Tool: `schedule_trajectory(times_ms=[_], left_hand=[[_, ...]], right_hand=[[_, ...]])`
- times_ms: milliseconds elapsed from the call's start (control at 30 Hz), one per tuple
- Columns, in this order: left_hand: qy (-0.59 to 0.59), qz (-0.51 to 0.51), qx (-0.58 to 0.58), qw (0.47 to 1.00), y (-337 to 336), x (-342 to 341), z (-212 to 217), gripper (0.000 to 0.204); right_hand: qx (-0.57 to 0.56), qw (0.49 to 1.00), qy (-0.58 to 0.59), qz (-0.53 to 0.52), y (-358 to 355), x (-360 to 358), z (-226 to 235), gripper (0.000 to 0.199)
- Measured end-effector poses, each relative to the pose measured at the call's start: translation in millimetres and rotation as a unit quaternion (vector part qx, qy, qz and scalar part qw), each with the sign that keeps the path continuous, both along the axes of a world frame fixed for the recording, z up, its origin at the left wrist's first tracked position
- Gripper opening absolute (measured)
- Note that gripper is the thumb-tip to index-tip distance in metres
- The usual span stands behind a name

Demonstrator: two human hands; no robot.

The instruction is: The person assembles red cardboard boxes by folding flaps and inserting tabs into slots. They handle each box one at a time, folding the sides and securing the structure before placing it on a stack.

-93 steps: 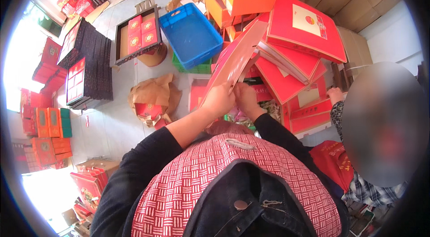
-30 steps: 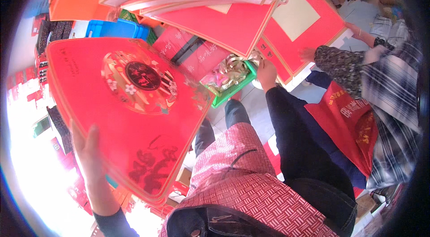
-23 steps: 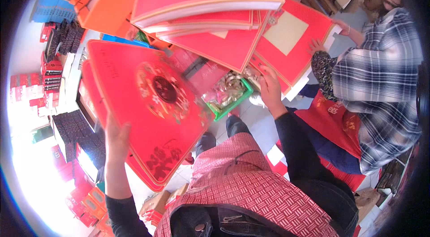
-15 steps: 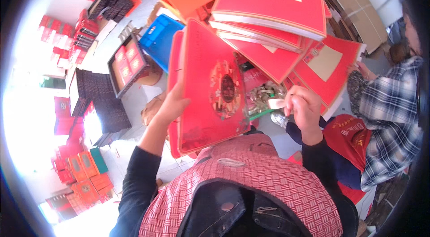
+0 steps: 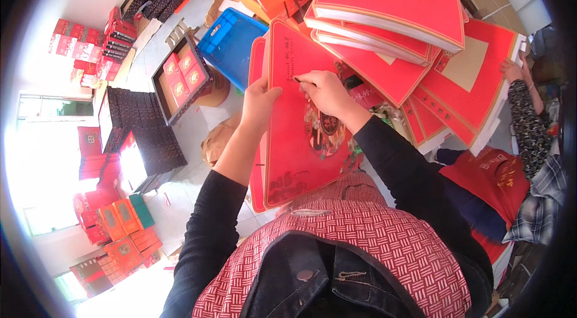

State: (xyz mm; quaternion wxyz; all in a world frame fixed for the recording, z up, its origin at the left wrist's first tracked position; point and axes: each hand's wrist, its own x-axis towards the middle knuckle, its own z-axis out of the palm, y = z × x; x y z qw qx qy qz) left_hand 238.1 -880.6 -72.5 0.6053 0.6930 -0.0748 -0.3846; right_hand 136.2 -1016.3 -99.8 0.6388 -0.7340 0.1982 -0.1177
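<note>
In front of me a red printed cardboard panel (image 5: 294, 162) stands tilted, with rounded corners and a round picture on its face. A second red layer (image 5: 257, 183) shows behind its left edge. My left hand (image 5: 258, 104) grips both at that edge, its thumb on the front. My right hand (image 5: 329, 94) is closed in a pinch against the upper part of the face, a small dark bit at its fingertips. Whatever it pinches is mostly hidden. Partly covered by my right arm, small silvery pieces (image 5: 393, 116) lie beyond the panel.
A thick stack of red panels (image 5: 390, 11) stands ahead, with more red sheets (image 5: 472, 86) to its right. A co-worker's hand (image 5: 512, 70) touches those sheets. On the left are a blue crate (image 5: 231, 44), a tray with red boxes (image 5: 198, 92) and piled dark cases (image 5: 135, 116).
My right hand has moved left and up from beside the silvery pieces, where it held a whitish strip, to the panel's face. My left hand has slid higher along the edge.
</note>
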Motion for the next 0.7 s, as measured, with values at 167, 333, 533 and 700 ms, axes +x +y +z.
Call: schedule_trajectory(times_ms=[167, 333, 533, 700], left_hand=[[-0.052, 0.039, 0.008, 0.998, 11.0, -4.0, 4.9, 0.027], [-0.061, 0.038, 0.007, 0.997, 9.8, -10.5, 9.9, 0.025], [-0.078, 0.021, 0.046, 0.996, 12.8, -9.0, 5.3, 0.023], [-0.164, -0.009, 0.087, 0.983, 13.6, -5.7, 0.2, 0.024]], right_hand=[[0.051, 0.997, -0.018, -0.056, 24.8, 18.1, 1.1, 0.009], [-0.094, 0.99, -0.078, -0.064, 24.4, 23.7, 7.8, 0.009], [-0.19, 0.976, -0.106, -0.027, 23.8, 19.9, 14.8, 0.008], [-0.291, 0.952, -0.096, 0.019, 20.0, 25.6, 21.2, 0.009]])
